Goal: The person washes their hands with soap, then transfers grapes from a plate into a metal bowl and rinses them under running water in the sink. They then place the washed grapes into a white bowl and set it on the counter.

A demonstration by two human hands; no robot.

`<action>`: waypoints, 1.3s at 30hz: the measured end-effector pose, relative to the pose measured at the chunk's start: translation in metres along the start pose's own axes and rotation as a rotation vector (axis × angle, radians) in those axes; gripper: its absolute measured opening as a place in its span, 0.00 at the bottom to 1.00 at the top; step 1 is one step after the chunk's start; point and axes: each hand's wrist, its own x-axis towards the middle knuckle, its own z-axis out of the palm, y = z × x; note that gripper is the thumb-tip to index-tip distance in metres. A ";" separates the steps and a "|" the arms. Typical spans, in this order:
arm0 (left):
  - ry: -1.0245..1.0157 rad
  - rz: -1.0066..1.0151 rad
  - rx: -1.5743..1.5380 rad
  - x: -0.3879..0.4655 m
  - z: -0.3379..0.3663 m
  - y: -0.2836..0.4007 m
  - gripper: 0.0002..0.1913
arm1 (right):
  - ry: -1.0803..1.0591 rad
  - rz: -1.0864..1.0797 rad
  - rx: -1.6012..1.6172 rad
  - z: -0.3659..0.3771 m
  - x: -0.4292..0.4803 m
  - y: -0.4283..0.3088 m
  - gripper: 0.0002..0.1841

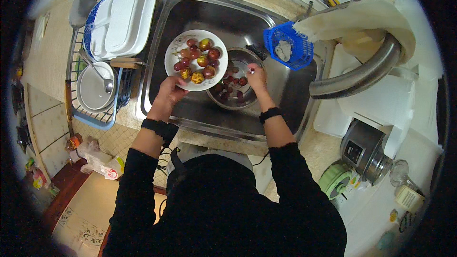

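My left hand (170,91) grips the near left rim of a white plate (175,50), held above the stainless steel sink (200,10). On the plate lie several red grapes (185,61) and several round, mottled yellow and dark red fruits (202,61), perhaps plums. Partly behind the plate, a metal bowl (237,106) sits in the sink with loose grapes (230,80) inside. My right hand (257,78) is over the right side of this bowl, its fingers curled together. Whether it pinches anything is hidden.
A blue plastic strainer basket (292,48) hangs at the sink's right, beside a thick metal pipe (353,82) partly wrapped in cloth. Left of the sink, a dish rack (103,125) holds bowls (95,85) and white divided trays (123,21). A knife with a wooden handle (125,63) lies across it.
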 end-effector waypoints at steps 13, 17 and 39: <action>-0.072 -0.041 -0.103 0.003 -0.016 0.011 0.30 | -0.301 -0.259 -0.332 0.076 -0.009 0.026 0.26; -0.071 -0.039 -0.171 0.001 -0.008 0.009 0.29 | -0.219 -0.285 -0.563 0.072 -0.016 0.043 0.18; -0.135 -0.045 -0.166 0.000 0.007 0.009 0.29 | -0.489 -0.419 -0.170 -0.027 0.011 -0.003 0.09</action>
